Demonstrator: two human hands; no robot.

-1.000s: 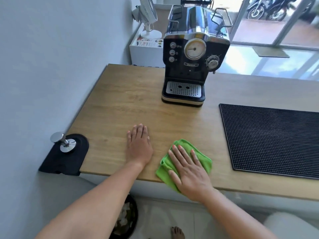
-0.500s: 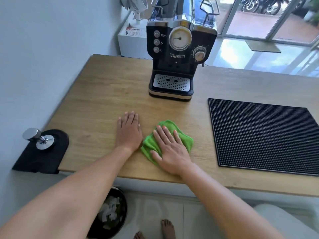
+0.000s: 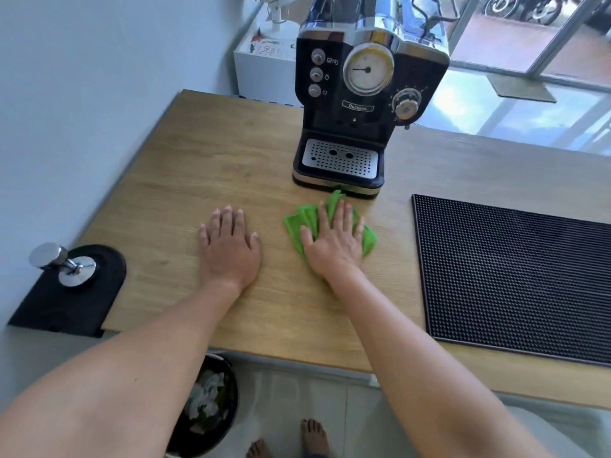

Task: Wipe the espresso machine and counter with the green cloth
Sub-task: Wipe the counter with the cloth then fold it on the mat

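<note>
Green cloth [image 3: 367,238], one, lies under the flat right hand [image 3: 334,246] before one espresso machine [image 3: 360,104]; the left hand [image 3: 228,249] rests flat, holding nothing, on the counter [image 3: 211,160].

a plain pale blue-grey wall [image 3: 82,94] fills 9 to 11 o'clock. at 12 o'clock a white box [image 3: 258,74] stands against it. from 1 to 2 o'clock, glass doors [image 3: 512,38] throw bright daylight onto a glossy floor [image 3: 479,104] with a doormat [image 3: 522,89]. at 6 o'clock, pale floor tiles [image 3: 291,398]; at 7, a black bin [image 3: 231,408].
</note>
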